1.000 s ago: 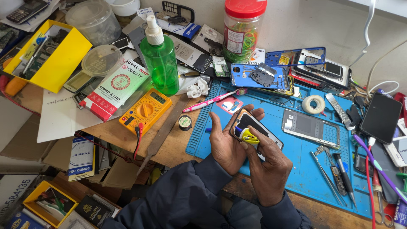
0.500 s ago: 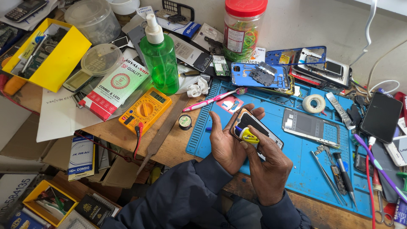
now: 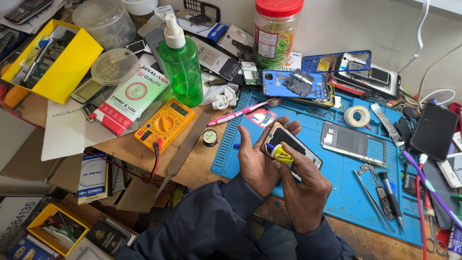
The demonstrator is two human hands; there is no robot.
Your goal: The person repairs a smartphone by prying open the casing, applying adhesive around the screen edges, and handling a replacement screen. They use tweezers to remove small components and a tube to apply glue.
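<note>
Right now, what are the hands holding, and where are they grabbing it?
The left hand cradles a phone by its back and edges. The right hand pinches a small yellow tool against the phone's near edge.

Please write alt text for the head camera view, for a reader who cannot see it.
Over a blue work mat, the left hand holds an opened phone while the right hand presses a small yellow tool on it. Around lie phone parts, a green pump bottle and an orange multimeter.

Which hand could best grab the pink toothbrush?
Probably the left hand. It lies nearer the pink toothbrush and only cradles the phone. The right hand is pressing a small yellow tube onto the phone.
</note>
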